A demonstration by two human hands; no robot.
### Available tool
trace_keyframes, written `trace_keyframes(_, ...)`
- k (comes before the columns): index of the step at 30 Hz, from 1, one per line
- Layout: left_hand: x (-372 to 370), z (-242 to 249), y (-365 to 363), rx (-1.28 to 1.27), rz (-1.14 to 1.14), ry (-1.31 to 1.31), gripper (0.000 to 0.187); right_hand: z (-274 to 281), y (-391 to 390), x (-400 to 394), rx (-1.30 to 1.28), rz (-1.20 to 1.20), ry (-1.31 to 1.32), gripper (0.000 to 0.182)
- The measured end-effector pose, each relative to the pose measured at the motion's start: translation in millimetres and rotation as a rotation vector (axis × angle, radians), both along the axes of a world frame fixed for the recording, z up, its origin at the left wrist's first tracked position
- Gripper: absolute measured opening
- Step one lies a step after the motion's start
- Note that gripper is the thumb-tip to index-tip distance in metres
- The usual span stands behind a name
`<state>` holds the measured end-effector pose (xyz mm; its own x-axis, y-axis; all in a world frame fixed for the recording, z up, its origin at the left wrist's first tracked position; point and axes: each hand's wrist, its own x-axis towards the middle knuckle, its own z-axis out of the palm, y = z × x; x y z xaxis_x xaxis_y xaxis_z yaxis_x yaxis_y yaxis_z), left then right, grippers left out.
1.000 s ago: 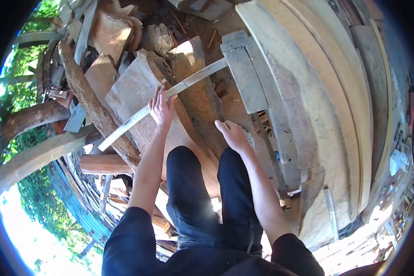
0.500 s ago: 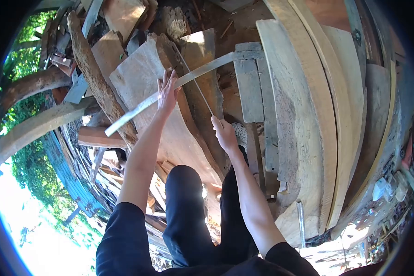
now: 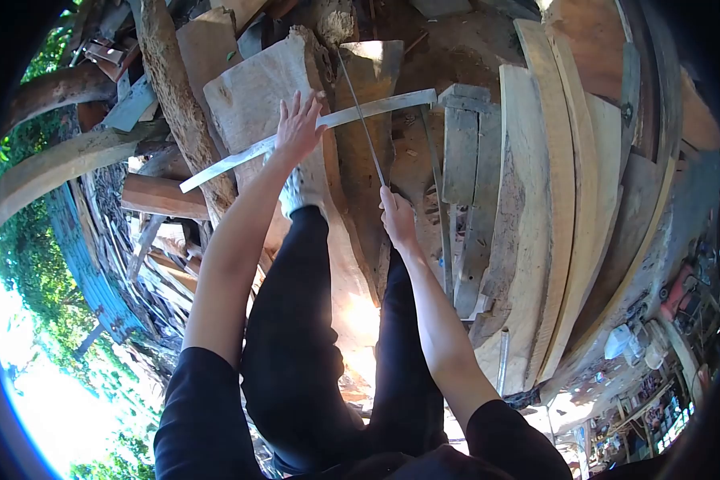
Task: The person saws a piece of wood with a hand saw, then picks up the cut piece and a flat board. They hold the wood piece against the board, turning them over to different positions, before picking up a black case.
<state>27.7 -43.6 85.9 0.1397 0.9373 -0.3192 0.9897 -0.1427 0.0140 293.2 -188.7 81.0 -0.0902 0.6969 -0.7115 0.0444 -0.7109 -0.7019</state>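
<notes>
A thin pale wooden strip (image 3: 376, 107) lies slanting across a broad slab (image 3: 256, 88) and the darker plank beside it. My left hand (image 3: 299, 128) rests at the strip's near edge, fingers spread and pointing away from me. In my right hand (image 3: 397, 218) is the handle end of a long, thin, straight tool (image 3: 362, 120), closed in my fingers. The tool's shaft crosses over the strip to the right of my left hand. What kind of tool it is cannot be made out. My shoe (image 3: 298, 192) is on the slab just below my left hand.
Long curved planks (image 3: 568, 200) lie at the right, with a grey wooden bench-like piece (image 3: 461, 152) before them. A rough log (image 3: 168, 88) and a squared reddish beam (image 3: 162, 195) are at the left. A short metal pipe (image 3: 503, 360) stands at the lower right.
My left foot has come up onto the slab beside the strip. The left hand now lies flatter with its fingers spread. The view has shifted, and the strip's right end now shows.
</notes>
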Motion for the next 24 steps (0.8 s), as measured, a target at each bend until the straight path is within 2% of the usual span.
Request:
trace_keyframes(2, -4, 13, 14, 0.029, 0.02, -0.009, 0.052, 5, 3, 3, -0.016, 0.014, -0.019, 0.048)
trace_keyframes(4, -6, 19, 21, 0.056, 0.036, -0.018, 0.053, 16, 8, 4, -0.158, 0.018, -0.003, 0.052)
trace_keyframes(6, -7, 21, 14, 0.157, 0.176, -0.014, 0.061, 18, 17, 0, -0.146, 0.032, -0.034, 0.051)
trace_keyframes(10, -1, 15, -24, 0.179, 0.263, -0.003, 0.067, -3, 5, 0, -0.052, 0.104, -0.115, 0.048)
trace_keyframes(13, 5, 2, -32, 0.184, 0.328, -0.147, 0.067, 10, 2, -1, 0.048, 0.111, -0.149, 0.047)
trace_keyframes(16, 16, -2, -21, 0.144, 0.384, -0.102, 0.068, 31, 8, 9, -0.071, 0.172, -0.097, 0.05)
trace_keyframes(21, 9, -6, -11, 0.031, 0.429, -0.073, 0.057, 36, 10, 8, 0.048, 0.228, -0.227, 0.057)
trace_keyframes(24, -1, -7, -14, 0.092, 0.376, -0.121, 0.05, 59, 20, 0, 0.153, 0.257, -0.327, 0.059)
